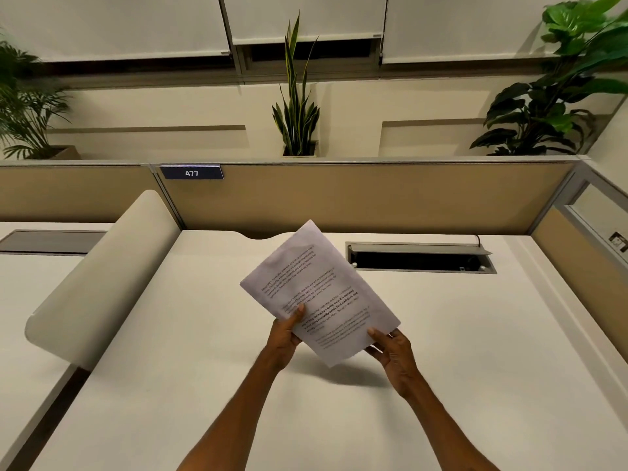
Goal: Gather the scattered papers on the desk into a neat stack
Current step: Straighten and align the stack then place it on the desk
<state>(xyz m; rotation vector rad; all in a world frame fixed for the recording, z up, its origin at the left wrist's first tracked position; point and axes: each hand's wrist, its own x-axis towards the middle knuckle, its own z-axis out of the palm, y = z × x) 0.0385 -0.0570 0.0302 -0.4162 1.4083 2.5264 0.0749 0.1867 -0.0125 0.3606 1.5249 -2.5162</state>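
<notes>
A stack of printed white papers [316, 287] is held above the white desk [204, 368], tilted so its far corner points up and back. My left hand [283, 338] grips the stack's lower left edge, thumb on the printed face. My right hand [390, 350] grips the lower right corner, thumb on top. The stack's lowest corner hangs just over the desk and casts a shadow beneath. No loose sheets show elsewhere on the desk.
A rounded white divider panel [102, 277] stands at the desk's left. An open cable tray [419, 258] is sunk in the back right. A tan partition [373, 195] with a "477" label [192, 173] closes the back, with plants behind.
</notes>
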